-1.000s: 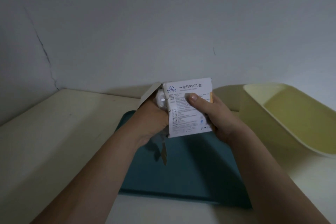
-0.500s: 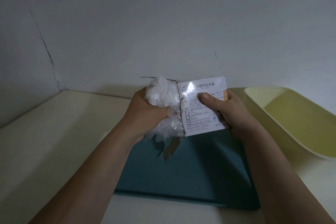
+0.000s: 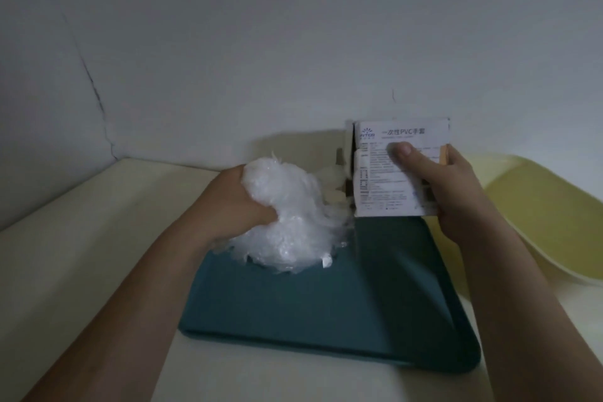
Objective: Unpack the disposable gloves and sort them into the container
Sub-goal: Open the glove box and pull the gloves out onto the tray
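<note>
Nearest, both forearms come in from the bottom edge over the pale tabletop (image 3: 81, 238). Btwn them a teal tray (image 3: 326, 313) lies flat w/ a shallow rim. Over its far-left corner the left hand (image 3: 238, 206) grips a big crumpled wad of clear plastic gloves (image 3: 293, 225), fingers curled deep into it. The wad's lower fringe hangs down to the tray; can't tell if it touches. A few thin bits of film trail right from the wad toward the open end of the box (image 3: 401, 170). The right hand (image 3: 456, 199) holds that box upright above the tray's far-right corner, thumb across the white printed face, fingers behind & hidden. The box's end flaps stand open on its left side. Right of that hand a yellow tub (image 3: 538, 206) sits on the tabletop, just beside the tray. Farthest back is a plain grey-white wall (image 3: 293, 42) w/ a dark crack (image 3: 94, 98) running down at the left.
</note>
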A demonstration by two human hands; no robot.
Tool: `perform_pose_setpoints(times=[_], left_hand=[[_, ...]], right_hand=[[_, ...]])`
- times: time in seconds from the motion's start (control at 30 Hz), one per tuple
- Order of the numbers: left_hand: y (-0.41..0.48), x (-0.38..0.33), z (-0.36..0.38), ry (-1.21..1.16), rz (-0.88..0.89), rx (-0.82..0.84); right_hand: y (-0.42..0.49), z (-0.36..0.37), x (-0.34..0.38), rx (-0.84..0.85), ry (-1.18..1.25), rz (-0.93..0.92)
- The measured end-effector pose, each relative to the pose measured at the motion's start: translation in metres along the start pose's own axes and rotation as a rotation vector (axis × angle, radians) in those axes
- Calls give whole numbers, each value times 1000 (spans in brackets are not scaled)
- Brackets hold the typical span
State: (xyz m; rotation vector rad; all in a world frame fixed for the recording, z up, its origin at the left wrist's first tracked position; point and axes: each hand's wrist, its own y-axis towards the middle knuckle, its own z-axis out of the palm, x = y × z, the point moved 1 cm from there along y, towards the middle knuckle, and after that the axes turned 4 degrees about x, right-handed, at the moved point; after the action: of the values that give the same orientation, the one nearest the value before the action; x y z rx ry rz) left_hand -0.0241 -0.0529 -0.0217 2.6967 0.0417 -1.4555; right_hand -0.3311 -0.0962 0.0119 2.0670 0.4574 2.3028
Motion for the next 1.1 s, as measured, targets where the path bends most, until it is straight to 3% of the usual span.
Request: perform_pose_setpoints(times=[0.1, 0.27, 0.33, 0.6, 0.8, 1.03, 1.1], left_hand=[[-2, -6, -1, 179, 19, -20], [-12, -24, 3, 701, 39, -138], [-17, -29, 16, 776, 97, -112], [-44, -35, 83, 623, 145, 188], [-54, -36, 89, 433, 131, 386], [-65, -36, 32, 334, 106, 432], [-67, -39, 25, 290, 119, 366]], right_hand=[[0, 1, 3, -44, -2, -69], [-1, 10, 14, -193, 92, -234], [-2, 20, 17, -237, 120, -275], [-16, 38, 46, -331, 195, -287], [-37, 35, 45, -263, 173, -215], [-35, 13, 34, -160, 252, -139], [-35, 13, 35, -103, 294, -127]])
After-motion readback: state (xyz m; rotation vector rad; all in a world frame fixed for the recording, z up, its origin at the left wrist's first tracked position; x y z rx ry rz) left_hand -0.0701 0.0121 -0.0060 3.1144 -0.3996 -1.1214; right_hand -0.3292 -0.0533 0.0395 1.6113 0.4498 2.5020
